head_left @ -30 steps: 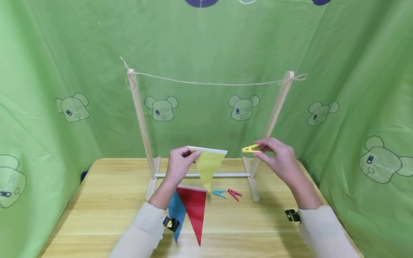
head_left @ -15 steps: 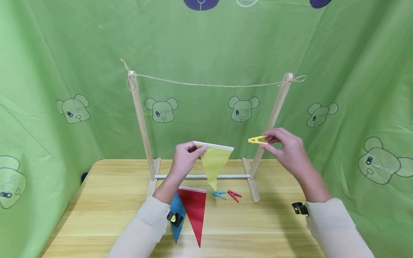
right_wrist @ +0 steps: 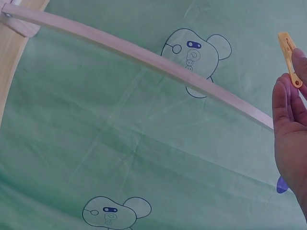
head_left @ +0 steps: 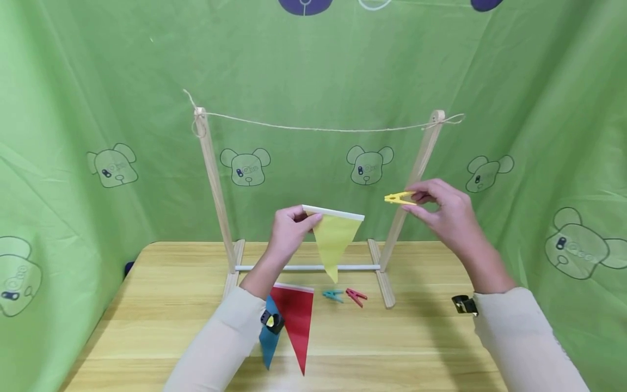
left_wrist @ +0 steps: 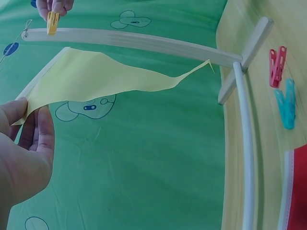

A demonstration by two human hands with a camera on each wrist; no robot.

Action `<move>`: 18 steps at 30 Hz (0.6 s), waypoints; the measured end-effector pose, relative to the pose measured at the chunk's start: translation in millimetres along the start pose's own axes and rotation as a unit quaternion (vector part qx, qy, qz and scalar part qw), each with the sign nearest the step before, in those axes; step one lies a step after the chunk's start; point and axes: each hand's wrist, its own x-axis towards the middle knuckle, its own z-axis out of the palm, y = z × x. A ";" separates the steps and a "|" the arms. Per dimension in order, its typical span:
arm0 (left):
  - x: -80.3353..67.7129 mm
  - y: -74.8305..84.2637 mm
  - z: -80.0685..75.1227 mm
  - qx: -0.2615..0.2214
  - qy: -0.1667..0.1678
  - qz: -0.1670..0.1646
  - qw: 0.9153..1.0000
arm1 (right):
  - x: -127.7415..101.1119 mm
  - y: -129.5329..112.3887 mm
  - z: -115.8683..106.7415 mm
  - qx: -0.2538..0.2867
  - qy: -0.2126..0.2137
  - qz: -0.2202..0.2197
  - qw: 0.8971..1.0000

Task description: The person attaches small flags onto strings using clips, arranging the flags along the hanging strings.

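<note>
1. Hands are both working mid-air above the desk (head_left: 147, 305), in front of the wooden stand (head_left: 211, 179).
2. Left hand (head_left: 289, 231) is pinching the left end of the white top band of the yellow pennant (head_left: 333, 239); grip is clamped on it, and the point of the pennant is hanging free over the stand's low white crossbar (head_left: 303, 267).
3. Right hand (head_left: 448, 209) is pinching the yellow clothespin (head_left: 399, 198) between thumb and fingers, just beside the stand's right post (head_left: 416, 174); the pin's tips are pointing left toward the pennant, well apart from it.
4. String (head_left: 318, 128) between the post tops is carrying nothing; pennant and pin are both sitting well below it.
5. Judging progress: nothing is hung yet, so this is looking like an early stage, with the first pennant being brought up.
6. Waiting on the desk: red pennant (head_left: 296, 321) and blue pennant (head_left: 266, 343) lying overlapped near the left sleeve, blue clothespin (head_left: 333, 295) and red clothespin (head_left: 356, 296) just beside each other by the stand's base.
</note>
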 end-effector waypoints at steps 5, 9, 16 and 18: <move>5.8 4.6 5.4 -0.019 -0.007 0.005 1.000 | 6.2 -0.5 -6.6 -0.006 0.007 -0.008 1.000; 8.9 8.5 8.7 -0.037 -0.015 0.004 0.999 | 10.6 -1.3 -11.2 -0.011 0.009 -0.012 1.000; 15.2 15.4 13.3 -0.046 -0.021 0.002 0.999 | 17.9 -1.7 -18.9 -0.030 -0.001 -0.023 0.999; 16.7 18.0 14.5 -0.047 -0.021 0.000 0.999 | 20.1 -1.8 -20.8 -0.034 0.000 -0.026 0.999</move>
